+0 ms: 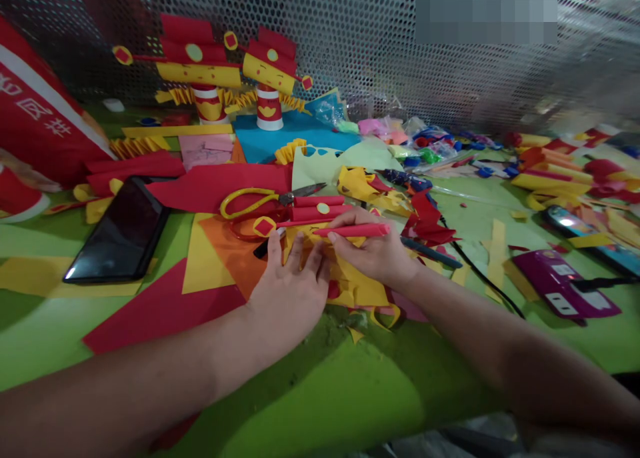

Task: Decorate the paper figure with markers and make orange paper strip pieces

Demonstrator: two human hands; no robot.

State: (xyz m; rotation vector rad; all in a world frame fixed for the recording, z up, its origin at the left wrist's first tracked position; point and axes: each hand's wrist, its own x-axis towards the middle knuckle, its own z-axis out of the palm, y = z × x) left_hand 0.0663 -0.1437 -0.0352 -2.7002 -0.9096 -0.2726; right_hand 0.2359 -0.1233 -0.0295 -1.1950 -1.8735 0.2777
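My right hand (375,255) is closed around a red marker pen (360,231), its tip pointing left at a yellow paper face. This face belongs to a paper figure with a red rolled hat (320,211) that carries a pale round disc. My left hand (295,288) lies with fingers spread, fingertips on the figure's yellow paper beside the pen tip. Just beyond the hands are scissors (250,201) with yellow handles. A dark pen (263,247) shows partly by my left fingers. Sheets of orange paper (227,245) and red paper (165,305) lie under and left of my left hand.
Two finished-looking paper figures on cups (209,105) stand at the back before a perforated metal screen (350,38). A black phone (120,231) lies left. A glue gun (407,180), paper scraps, a purple power strip (563,285) and its cable are right.
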